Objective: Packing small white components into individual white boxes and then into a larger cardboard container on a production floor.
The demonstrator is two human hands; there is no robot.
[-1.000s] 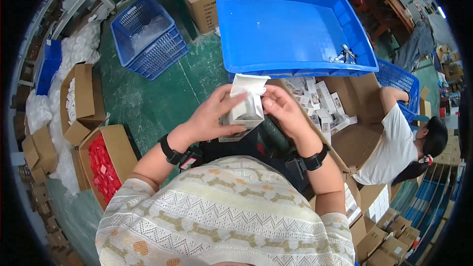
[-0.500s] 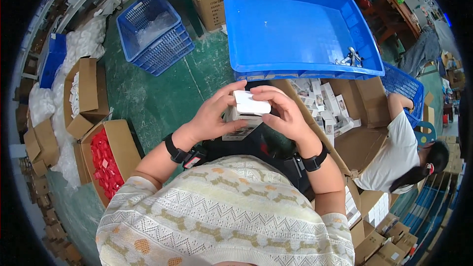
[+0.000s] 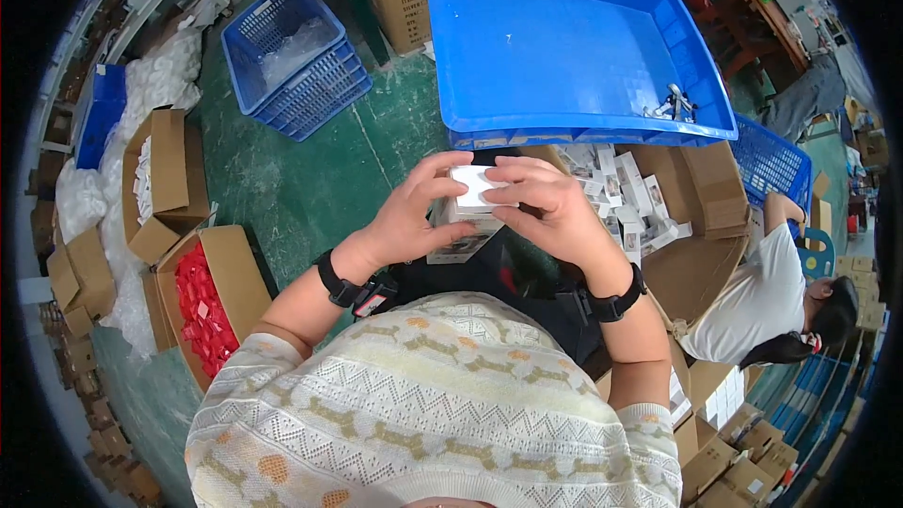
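A small white carton (image 3: 472, 190) stands upright between my hands, above my lap, its white top facing me and printed pictures on its side. My left hand (image 3: 414, 209) is closed round the carton's left side, with the thumb on the near face. Across the top and right edge lie the fingers of my right hand (image 3: 548, 203), pressing on the white top flap. Just beyond my hands is a big blue plastic tray (image 3: 555, 47), with a few small metal parts (image 3: 674, 105) in its near right corner.
Right of my hands, a large cardboard box (image 3: 707, 183) holds many small white boxes (image 3: 632, 196). A co-worker in a white shirt (image 3: 757, 306) bends beside it. On the left are a carton of red packets (image 3: 199, 306), an open carton (image 3: 169, 165) and a blue crate (image 3: 299, 71).
My right hand has shifted its fingers further over the top of the carton, and the top now looks flat. The co-worker's arm has moved slightly.
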